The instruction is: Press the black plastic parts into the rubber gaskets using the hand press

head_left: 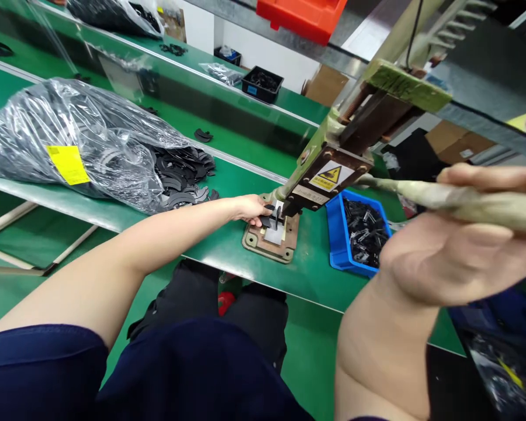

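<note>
My left hand (253,209) pinches a small black plastic part (266,221) on the base plate (272,248) of a green hand press (328,158). Just above that part is the press's ram end. My right hand (456,251) is wrapped round the long pale green lever (421,193) of the press, close to the camera. Left of my left hand lies a clear plastic bag (83,134) with a yellow label, and black curved parts (179,175) spill from its mouth. A blue bin (337,234) of small black pieces stands right of the base.
Across the bench (210,234), a glossy upright panel (166,88) runs behind the press. Beyond it stands a black tray (263,85) of dark parts. An orange-red bin (302,17) hangs overhead. Cardboard boxes (326,85) are at the back.
</note>
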Demonstrator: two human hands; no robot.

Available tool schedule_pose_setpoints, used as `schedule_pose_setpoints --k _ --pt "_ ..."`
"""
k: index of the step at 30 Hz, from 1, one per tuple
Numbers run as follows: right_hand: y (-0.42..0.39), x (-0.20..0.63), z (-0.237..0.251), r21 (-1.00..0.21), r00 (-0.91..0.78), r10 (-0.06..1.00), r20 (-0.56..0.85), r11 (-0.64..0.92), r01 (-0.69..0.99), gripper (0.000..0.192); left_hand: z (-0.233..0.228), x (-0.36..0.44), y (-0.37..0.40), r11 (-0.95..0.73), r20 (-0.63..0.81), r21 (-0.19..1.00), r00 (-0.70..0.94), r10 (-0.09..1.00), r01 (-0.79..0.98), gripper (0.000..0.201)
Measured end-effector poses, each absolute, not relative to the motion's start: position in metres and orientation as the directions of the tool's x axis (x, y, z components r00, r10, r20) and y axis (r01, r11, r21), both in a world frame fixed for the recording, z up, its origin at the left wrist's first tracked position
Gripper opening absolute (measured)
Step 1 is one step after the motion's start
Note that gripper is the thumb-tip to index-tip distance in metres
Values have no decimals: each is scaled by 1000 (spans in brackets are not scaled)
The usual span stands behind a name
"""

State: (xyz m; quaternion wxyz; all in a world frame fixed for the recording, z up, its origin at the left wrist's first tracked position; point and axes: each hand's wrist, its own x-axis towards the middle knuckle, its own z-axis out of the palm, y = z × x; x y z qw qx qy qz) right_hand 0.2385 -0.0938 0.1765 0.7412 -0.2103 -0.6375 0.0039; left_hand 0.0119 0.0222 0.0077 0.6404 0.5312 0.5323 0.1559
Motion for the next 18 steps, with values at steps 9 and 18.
schedule_pose_setpoints --k 9,18 --pt "-103 231 53 -607 312 520 795 694 388 49 38 -32 -44 133 -209 973 466 860 191 33" --pt "-135 167 -35 -862 27 888 458 437 256 26 50 -43 -102 96 -167 983 544 823 157 39"
